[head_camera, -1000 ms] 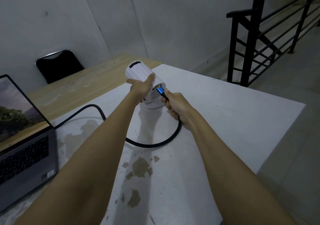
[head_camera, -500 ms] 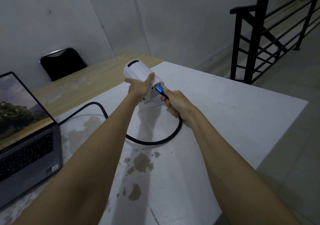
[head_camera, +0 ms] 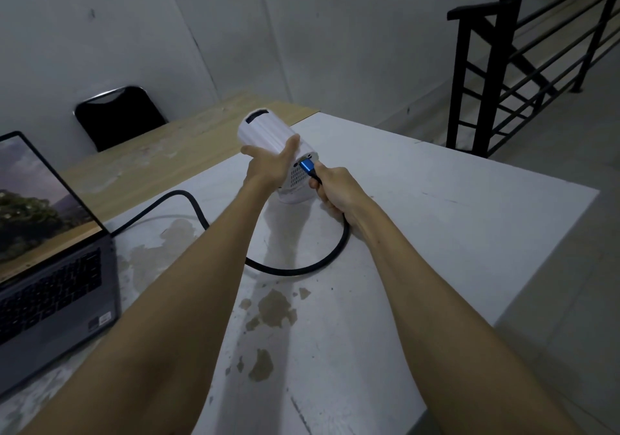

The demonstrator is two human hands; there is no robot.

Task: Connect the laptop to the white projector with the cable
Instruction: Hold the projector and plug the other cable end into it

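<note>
The white projector (head_camera: 260, 131), a cylinder tilted back on its stand, sits mid-table. My left hand (head_camera: 271, 163) grips its body from the near side. My right hand (head_camera: 335, 191) is closed around the black cable (head_camera: 302, 268) just behind its blue plug (head_camera: 308, 167), whose tip touches the projector's rear panel. I cannot tell how deep the plug sits. The cable loops over the white table (head_camera: 436, 206) and runs left to the open grey laptop (head_camera: 50, 283), whose screen shows a landscape.
A wooden table (head_camera: 161, 156) adjoins the white one at the back, with a black chair (head_camera: 117, 116) behind it. A black stair railing (head_camera: 523, 62) stands to the right. The table's right edge drops to the floor. Stains mark the white tabletop.
Both hands keep their grip on the projector and the cable. The view has shifted slightly, and the blue plug stays at the rear panel.
</note>
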